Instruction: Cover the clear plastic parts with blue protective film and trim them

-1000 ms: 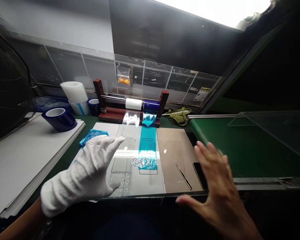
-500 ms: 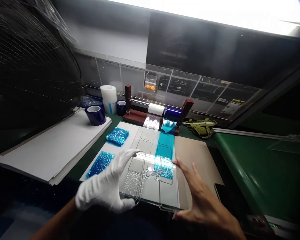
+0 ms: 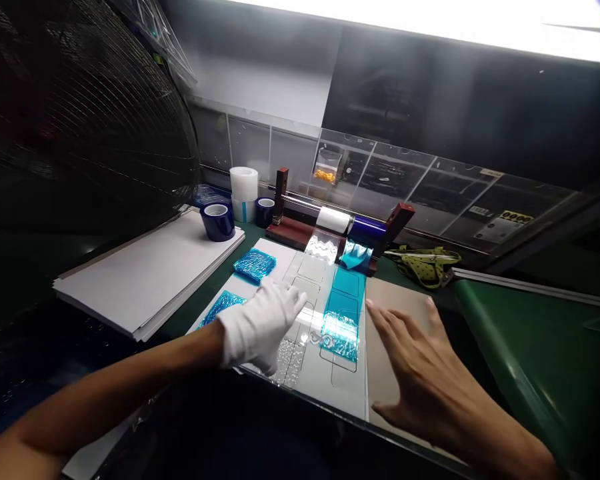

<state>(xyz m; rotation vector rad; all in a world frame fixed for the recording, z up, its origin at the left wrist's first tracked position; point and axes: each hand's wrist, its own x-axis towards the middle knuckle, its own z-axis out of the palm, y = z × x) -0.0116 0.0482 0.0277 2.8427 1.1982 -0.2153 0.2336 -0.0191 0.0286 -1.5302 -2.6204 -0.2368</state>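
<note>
My left hand [image 3: 265, 327], in a white glove, is over the left part of the clear sheet [image 3: 325, 393], fingers slightly bent and apart, nothing visible in it. Bare and spread, my right hand [image 3: 415, 360] hovers above the brown board [image 3: 395, 320]. Between the hands lie a teal film strip [image 3: 343, 303] with outlined rectangles and a small shiny metal tool [image 3: 321, 339], possibly scissors. Two blue film-wrapped stacks, one at the back [image 3: 255, 265] and one nearer [image 3: 223, 307], lie left of the sheet; my left arm and glove partly cover the nearer one.
A dark red roll stand [image 3: 295, 235] holds a white roll [image 3: 334, 219] and a blue roll [image 3: 367, 229]. White boards [image 3: 155, 273] carry a blue tape roll [image 3: 218, 223] at left. A fan [image 3: 105, 120] stands far left; a green-yellow cloth [image 3: 425, 263] lies behind the green surface [image 3: 535, 347].
The view has turned left, shifting the scene rightward. My left hand has turned palm down, lower over the sheet. The thin clear pane outline between my hands no longer shows.
</note>
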